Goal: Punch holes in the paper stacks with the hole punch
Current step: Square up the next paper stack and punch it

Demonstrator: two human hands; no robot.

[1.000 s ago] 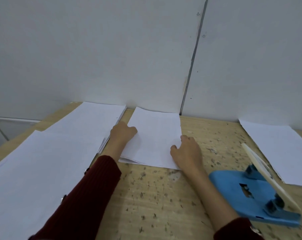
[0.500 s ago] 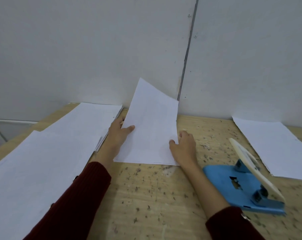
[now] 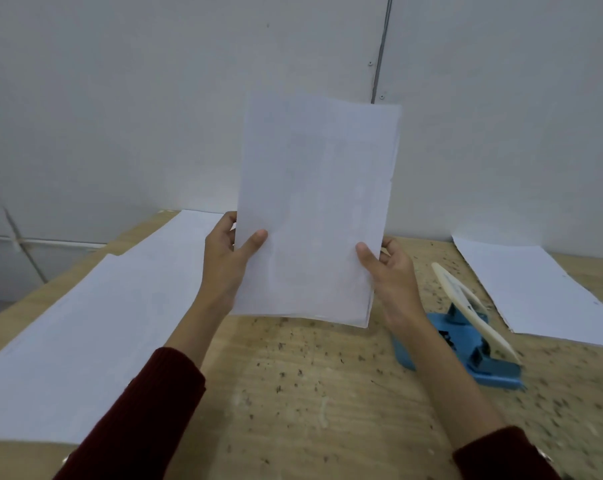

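A thin stack of white paper [image 3: 313, 209] stands upright in the air above the wooden table, facing me. My left hand [image 3: 229, 258] grips its left edge, thumb on the front and fingers behind. My right hand [image 3: 390, 268] grips the right edge the same way. The stack's lower edge hangs just above the tabletop. A blue hole punch [image 3: 466, 344] with a cream lever raised sits on the table to the right of my right forearm, which hides its left part.
Large white sheets [image 3: 85, 323] cover the table's left side, with another sheet [image 3: 185, 233] behind them. A further white paper stack [image 3: 535, 292] lies at the right. The speckled wooden table [image 3: 310, 393] meets a grey wall at the back.
Both hands have lifted the paper stack off the table and tipped it from flat to upright, raising it toward me. The hole punch has not moved.
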